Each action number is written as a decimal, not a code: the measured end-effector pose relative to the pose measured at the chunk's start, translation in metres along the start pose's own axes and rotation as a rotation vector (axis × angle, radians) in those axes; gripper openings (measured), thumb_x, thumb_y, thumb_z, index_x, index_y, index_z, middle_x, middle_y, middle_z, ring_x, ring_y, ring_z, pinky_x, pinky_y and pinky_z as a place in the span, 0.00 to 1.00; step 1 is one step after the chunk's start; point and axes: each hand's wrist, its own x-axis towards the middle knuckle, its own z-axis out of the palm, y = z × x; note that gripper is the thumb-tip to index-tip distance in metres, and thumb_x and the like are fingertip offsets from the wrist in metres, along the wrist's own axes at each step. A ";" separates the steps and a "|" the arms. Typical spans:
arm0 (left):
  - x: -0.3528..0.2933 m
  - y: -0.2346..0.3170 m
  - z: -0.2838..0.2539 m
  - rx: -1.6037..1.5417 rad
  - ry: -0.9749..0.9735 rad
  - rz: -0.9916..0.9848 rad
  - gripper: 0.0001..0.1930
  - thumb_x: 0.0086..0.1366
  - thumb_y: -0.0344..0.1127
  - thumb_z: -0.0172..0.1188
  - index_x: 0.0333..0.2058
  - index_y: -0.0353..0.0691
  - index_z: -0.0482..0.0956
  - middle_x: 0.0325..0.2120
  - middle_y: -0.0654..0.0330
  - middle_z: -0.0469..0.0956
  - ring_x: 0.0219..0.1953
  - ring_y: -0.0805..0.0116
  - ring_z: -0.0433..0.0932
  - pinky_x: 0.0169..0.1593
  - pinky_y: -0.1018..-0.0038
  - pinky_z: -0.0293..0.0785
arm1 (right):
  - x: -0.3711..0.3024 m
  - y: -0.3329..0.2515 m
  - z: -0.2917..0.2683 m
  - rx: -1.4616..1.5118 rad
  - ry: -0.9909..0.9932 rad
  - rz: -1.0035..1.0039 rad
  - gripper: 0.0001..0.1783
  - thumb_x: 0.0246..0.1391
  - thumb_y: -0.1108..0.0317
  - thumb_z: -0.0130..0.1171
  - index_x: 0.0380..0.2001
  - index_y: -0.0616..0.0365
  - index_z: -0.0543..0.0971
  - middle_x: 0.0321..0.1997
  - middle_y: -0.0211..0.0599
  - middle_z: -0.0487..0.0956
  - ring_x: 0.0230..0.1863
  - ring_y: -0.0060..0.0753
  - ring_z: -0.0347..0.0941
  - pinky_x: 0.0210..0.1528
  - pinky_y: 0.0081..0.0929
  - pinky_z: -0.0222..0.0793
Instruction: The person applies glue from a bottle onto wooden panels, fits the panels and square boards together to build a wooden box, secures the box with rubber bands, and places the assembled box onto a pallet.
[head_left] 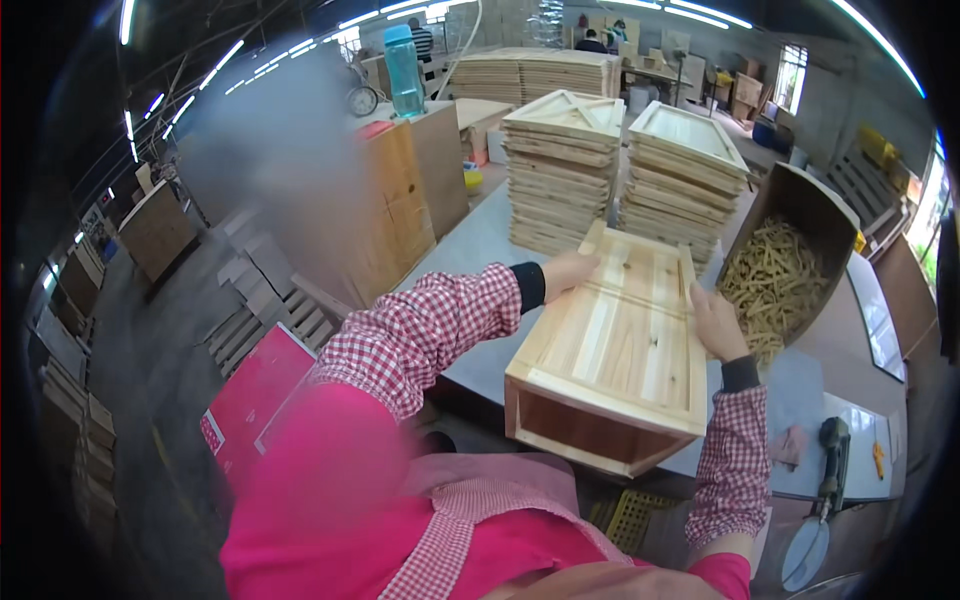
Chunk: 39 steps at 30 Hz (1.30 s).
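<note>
A long pale wooden box (610, 345) with a framed panel on top lies on the grey worktable (470, 350) in front of me. Its near end is open, showing a hollow inside, and juts past the table's near edge. My left hand (570, 273) grips its left side toward the far end, fingers partly hidden. On the opposite side, my right hand (716, 322) holds the right edge, thumb up along the rim. Just beyond the box stand two stacks of framed wooden panels, a left stack (562, 180) and a right stack (680, 180).
At the right is a cardboard box (845, 215) of tan strips (775, 280). A dark green hand tool (832, 460) and a small orange item (879, 460) lie at the lower right. A blue bottle (404, 75) tops a wooden cabinet (440, 170). A yellow crate (637, 520) sits below.
</note>
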 end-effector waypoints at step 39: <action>-0.084 -0.042 -0.021 0.422 0.870 1.043 0.16 0.63 0.46 0.57 0.35 0.35 0.79 0.28 0.47 0.77 0.32 0.46 0.76 0.34 0.62 0.71 | -0.062 -0.066 0.079 -0.090 0.527 -0.468 0.26 0.56 0.67 0.56 0.54 0.70 0.65 0.35 0.56 0.78 0.31 0.58 0.76 0.31 0.42 0.72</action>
